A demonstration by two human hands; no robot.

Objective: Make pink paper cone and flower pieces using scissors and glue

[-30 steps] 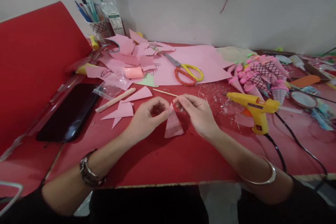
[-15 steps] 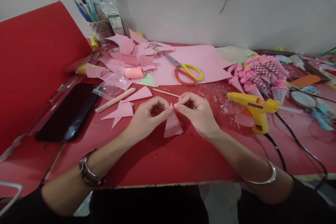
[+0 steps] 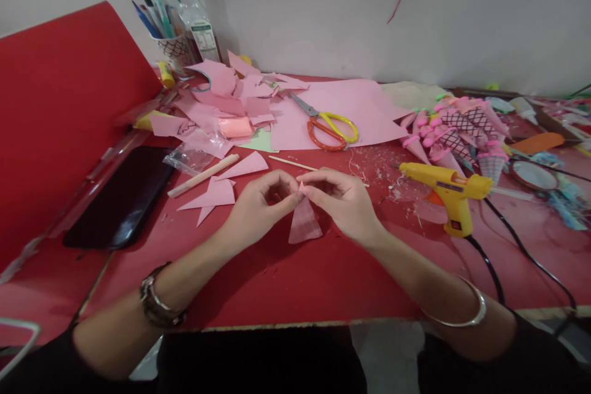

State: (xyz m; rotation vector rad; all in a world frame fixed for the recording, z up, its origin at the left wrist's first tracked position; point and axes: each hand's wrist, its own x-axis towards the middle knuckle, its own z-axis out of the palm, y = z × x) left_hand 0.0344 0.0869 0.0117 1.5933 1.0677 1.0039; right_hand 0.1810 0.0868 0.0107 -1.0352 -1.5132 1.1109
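Note:
A small fan-shaped piece of pink paper (image 3: 305, 221) hangs point-up between my two hands over the red tabletop. My left hand (image 3: 265, 200) pinches it near the narrow tip between thumb and fingers. From the other side, my right hand (image 3: 344, 200) has its thumb and forefinger closed on the same tip. A thin wooden stick (image 3: 295, 163) lies just beyond my fingers, partly hidden by my right hand. Several cut pink paper pieces (image 3: 215, 194) and a thicker pale stick (image 3: 203, 175) rest left of my left hand.
Scissors (image 3: 330, 129) lie on a pink sheet (image 3: 369, 104) behind my hands. A yellow glue gun (image 3: 446, 188) with a black cable stands to the right, before a heap of decorated paper cones (image 3: 462, 129). A phone (image 3: 122, 197) lies left, near a pen cup (image 3: 173, 49).
My right hand has moved slightly left, and its fingers now meet the paper's tip beside my left fingers. The paper stays in nearly the same place.

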